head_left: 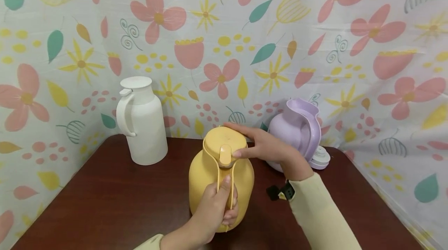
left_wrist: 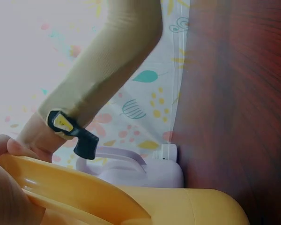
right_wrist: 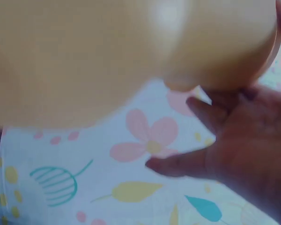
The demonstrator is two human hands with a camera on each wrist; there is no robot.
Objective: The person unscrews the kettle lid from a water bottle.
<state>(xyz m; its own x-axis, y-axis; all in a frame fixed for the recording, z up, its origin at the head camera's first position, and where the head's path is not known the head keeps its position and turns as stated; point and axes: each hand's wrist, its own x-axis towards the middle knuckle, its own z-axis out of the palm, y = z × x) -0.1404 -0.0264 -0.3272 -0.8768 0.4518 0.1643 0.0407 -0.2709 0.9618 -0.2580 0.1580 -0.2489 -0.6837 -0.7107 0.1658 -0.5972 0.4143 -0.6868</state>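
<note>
A yellow thermos jug (head_left: 241, 187) stands upright at the middle of the table, its handle toward me. My left hand (head_left: 213, 211) grips this handle, thumb lying along it. Up at the round yellow lid (head_left: 224, 137), my right hand (head_left: 269, 145) holds across the top, with the thumb beside the tab (head_left: 225, 154) and a finger reaching over the far rim. In the right wrist view, some fingers (right_wrist: 182, 166) of that hand stretch out past the lid, off its surface. The lid looks seated on the jug; its underside is hidden.
A white thermos jug (head_left: 148, 129) stands at the back left. At the back right is a lilac jug (head_left: 285, 129) with an open top, a white lid-like piece (head_left: 320, 158) beside it. A floral curtain (head_left: 217, 48) hangs behind the dark red table (head_left: 140, 203).
</note>
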